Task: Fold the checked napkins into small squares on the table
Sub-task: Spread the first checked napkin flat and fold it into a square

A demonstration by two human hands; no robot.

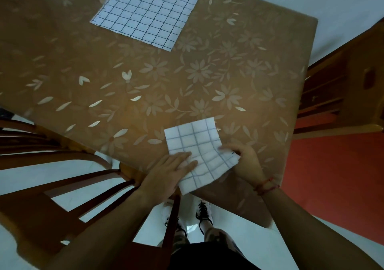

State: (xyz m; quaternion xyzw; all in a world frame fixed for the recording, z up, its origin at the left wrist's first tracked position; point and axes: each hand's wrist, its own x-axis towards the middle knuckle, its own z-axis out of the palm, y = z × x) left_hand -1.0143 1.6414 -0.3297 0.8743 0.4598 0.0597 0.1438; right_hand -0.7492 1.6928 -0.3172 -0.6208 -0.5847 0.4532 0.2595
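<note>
White cloth, thin and limp, crossed by a fine dark grid: near napkin, directly under both hands at the near edge of the table. Lies as a longish rectangle, long axis running away from the body and slightly askew. Far end flat just ahead of the fingertips, near end sagging over the table edge.

Left hand flat on the near-left part, fingers straight and together, pressing the cloth down. Right hand at the right edge, fingers curled, seemingly pinching a lifted corner; blurred there, so finer detail of the grip not readable. Ripples in the grid between the two hands, hence slack rather than smooth. Both hands touching it, neither nearer.

Judged as midway through a fold. Likely next: bringing one short end over the other along that long axis for a small square, edges to be matched. Soft fabric, probably prone to sliding on the faintly shiny tablecloth, brown with pale flowers.

Far napkin, same checked cloth, spread open and flat, well ahead of the hands, untouched. Wooden chair beside the left hand; red cord bracelet on the right wrist.
</note>
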